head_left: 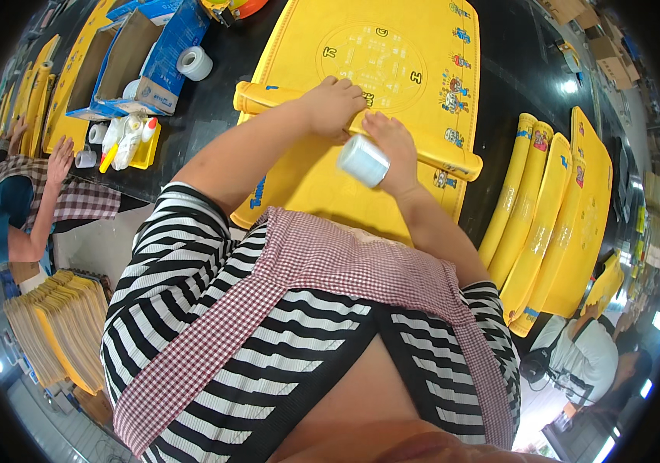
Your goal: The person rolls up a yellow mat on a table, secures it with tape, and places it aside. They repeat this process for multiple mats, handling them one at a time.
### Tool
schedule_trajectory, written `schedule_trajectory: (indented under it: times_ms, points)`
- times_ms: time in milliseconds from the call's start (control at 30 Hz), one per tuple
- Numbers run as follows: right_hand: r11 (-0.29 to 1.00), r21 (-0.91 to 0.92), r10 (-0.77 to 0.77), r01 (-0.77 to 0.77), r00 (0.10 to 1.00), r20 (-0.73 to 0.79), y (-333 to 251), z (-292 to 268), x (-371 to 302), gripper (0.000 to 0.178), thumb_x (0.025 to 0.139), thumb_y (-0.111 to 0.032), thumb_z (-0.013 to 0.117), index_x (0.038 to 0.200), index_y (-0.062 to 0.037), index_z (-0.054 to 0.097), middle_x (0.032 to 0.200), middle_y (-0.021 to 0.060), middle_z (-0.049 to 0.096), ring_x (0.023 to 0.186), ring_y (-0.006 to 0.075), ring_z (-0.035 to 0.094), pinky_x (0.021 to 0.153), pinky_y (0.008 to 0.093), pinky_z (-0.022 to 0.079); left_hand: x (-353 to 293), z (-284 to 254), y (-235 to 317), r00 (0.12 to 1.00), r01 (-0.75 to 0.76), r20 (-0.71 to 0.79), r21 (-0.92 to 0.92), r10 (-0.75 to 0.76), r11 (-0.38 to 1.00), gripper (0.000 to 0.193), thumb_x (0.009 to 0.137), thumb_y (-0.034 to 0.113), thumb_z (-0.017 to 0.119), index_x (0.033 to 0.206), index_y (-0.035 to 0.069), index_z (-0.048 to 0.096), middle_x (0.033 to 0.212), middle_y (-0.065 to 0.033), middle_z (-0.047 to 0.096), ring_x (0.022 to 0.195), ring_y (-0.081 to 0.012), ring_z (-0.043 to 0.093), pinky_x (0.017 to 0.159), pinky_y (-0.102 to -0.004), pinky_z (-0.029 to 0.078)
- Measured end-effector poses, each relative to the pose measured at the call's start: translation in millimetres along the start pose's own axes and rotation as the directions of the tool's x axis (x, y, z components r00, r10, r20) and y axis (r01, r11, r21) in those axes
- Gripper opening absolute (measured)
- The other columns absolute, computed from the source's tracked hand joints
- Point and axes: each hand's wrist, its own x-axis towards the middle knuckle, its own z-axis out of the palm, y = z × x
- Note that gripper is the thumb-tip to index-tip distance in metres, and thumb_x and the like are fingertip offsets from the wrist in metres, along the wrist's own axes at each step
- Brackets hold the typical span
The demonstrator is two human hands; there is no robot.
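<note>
A yellow printed sheet, rolled into a long tube (442, 153), lies crosswise over flat yellow printed sheets (299, 46) in front of me. My left hand (335, 106) is closed over the middle of the tube, its fingers curled and partly hidden. Close beside it, my right hand (394, 150) grips a whitish roll of clear tape (363, 160), held just on my side of the tube. Whether a strip of tape runs between the hands cannot be made out.
To the right lie several yellow rolled sheets (509, 193). On the left, blue cardboard boxes (133, 58), a loose tape roll (194, 63) and a yellow tray (145, 147) with bottles rest on the black table (226, 58). Co-workers stand on both sides.
</note>
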Motion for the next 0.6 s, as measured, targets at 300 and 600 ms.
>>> schedule_trajectory:
  times_ms: [300, 600]
  points:
    - [0.593, 0.425, 0.603, -0.683, 0.727, 0.327, 123, 18, 81, 0.02, 0.087, -0.017, 0.071, 0.104, -0.0053, 0.073, 0.092, 0.0137, 0.073, 0.084, 0.0291, 0.071, 0.075, 0.0369, 0.056, 14, 11, -20, 0.893, -0.027, -0.441, 0.145, 0.089, 0.989, 0.066, 0.082, 0.046, 0.079, 0.129, 0.005, 0.057, 0.116, -0.0085, 0.06, 0.114, -0.029, 0.056, 0.103, -0.0412, 0.043]
    - [0.92, 0.358, 0.157, -0.159, 0.987, 0.037, 19, -21, 7, 0.038, 0.08, -0.019, 0.079, 0.116, -0.0083, 0.071, 0.115, 0.0134, 0.073, 0.107, 0.0331, 0.069, 0.095, 0.0422, 0.054, -11, 4, -4, 0.978, -0.059, -0.203, -0.077, 0.043, 0.995, 0.058, 0.081, 0.041, 0.083, 0.122, 0.006, 0.061, 0.111, -0.0113, 0.063, 0.105, -0.0347, 0.061, 0.092, -0.0432, 0.051]
